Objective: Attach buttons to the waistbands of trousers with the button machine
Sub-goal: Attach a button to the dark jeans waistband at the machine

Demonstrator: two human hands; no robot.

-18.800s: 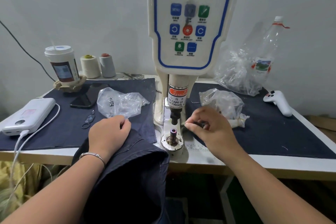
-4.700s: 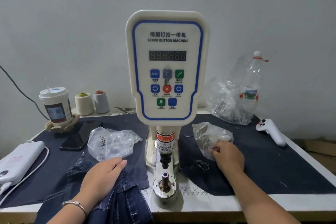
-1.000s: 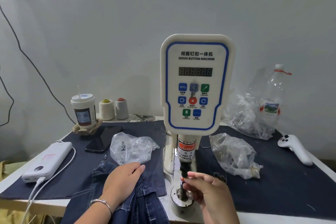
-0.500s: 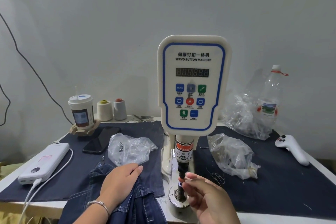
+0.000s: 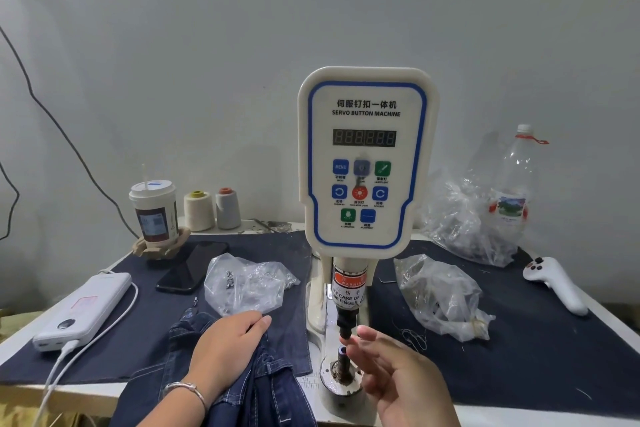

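The white servo button machine [image 5: 365, 163] stands mid-table, its black punch [image 5: 346, 326] hanging above the lower die post [image 5: 341, 352], which has a purple-ringed top. Dark denim trousers [image 5: 263, 392] lie bunched at the table's front edge, left of the die. My left hand [image 5: 228, 343] rests flat on them, fingers pointing toward the machine. My right hand [image 5: 394, 371] hovers just right of the die, its loosely spread fingertips next to the gap between punch and post. I see nothing held in it. A clear bag with small metal parts [image 5: 242, 284] lies behind my left hand.
A second clear bag [image 5: 440, 295] lies right of the machine, a larger bag [image 5: 464, 229] and a plastic bottle [image 5: 516, 184] behind it. A white controller [image 5: 557, 284] sits far right. On the left are a power bank [image 5: 83, 312], phone [image 5: 192, 267], cup [image 5: 154, 215] and thread spools [image 5: 198, 210].
My right hand's fingers were pinched at the punch tip half a second ago; they have loosened and drawn slightly back to the right. My left hand stays on the trousers.
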